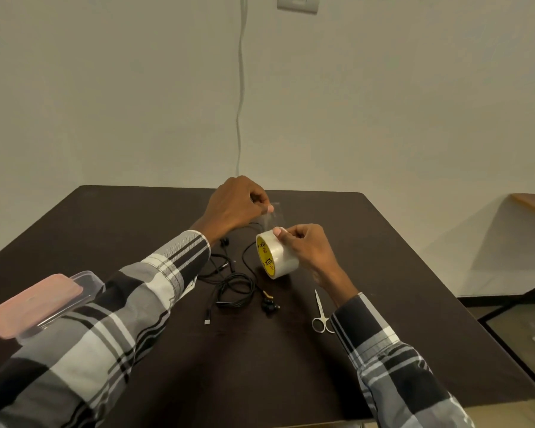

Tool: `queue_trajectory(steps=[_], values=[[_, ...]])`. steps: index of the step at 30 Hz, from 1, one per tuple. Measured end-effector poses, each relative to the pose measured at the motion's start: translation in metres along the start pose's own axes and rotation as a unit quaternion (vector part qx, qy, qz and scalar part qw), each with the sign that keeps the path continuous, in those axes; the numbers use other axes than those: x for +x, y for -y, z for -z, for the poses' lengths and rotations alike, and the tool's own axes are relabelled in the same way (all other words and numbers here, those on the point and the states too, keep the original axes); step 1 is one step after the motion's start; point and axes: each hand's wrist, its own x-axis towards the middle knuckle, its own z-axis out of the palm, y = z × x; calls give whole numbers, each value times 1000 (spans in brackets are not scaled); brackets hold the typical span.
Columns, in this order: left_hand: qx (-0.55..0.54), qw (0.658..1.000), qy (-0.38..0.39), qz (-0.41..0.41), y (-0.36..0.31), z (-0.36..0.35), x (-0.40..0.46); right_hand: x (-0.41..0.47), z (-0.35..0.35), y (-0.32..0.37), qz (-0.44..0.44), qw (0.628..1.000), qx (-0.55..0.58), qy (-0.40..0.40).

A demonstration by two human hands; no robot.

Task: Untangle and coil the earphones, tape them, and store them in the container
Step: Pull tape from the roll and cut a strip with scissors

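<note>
My right hand (306,245) grips a roll of clear tape (277,254) with a yellow core, held just above the dark table (383,273). My left hand (237,205) pinches the free end of the tape strip (271,216), which stretches up and away from the roll. Black earphones lie on the table below my hands: one loosely coiled bundle (233,290) with a plug end (207,321) and earbuds (270,305), and more loose cable (221,261) under my left wrist.
Small metal scissors (321,315) lie on the table beside my right forearm. A clear plastic container with a pink lid (37,304) sits at the left, partly behind my left sleeve. A second table edge (531,205) shows at far right.
</note>
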Motion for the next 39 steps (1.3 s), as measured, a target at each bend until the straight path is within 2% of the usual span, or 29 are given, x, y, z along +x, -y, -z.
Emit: queue_trajectory(steps=[5,8,11,13,16,24,39], values=[[-8,1000,2,-25,-6,-1,-4,-3,22,-10,8,999,-37,-3],[1,999,-1,-32,-6,-2,-4,-4,42,-22,-14,991,-130,-15],[5,999,-1,-37,-4,-2,-4,-8,56,-32,-75,950,-294,73],[7,999,1,-37,-3,-1,-3,-12,56,-35,-119,924,-343,121],[9,999,2,-37,0,0,-2,-13,51,-32,-133,900,-393,135],[-1,999,0,-33,9,0,-3,-8,36,-28,-133,902,-382,151],[-21,1000,-4,-20,12,4,-6,29,7,-33,-35,917,-382,111]])
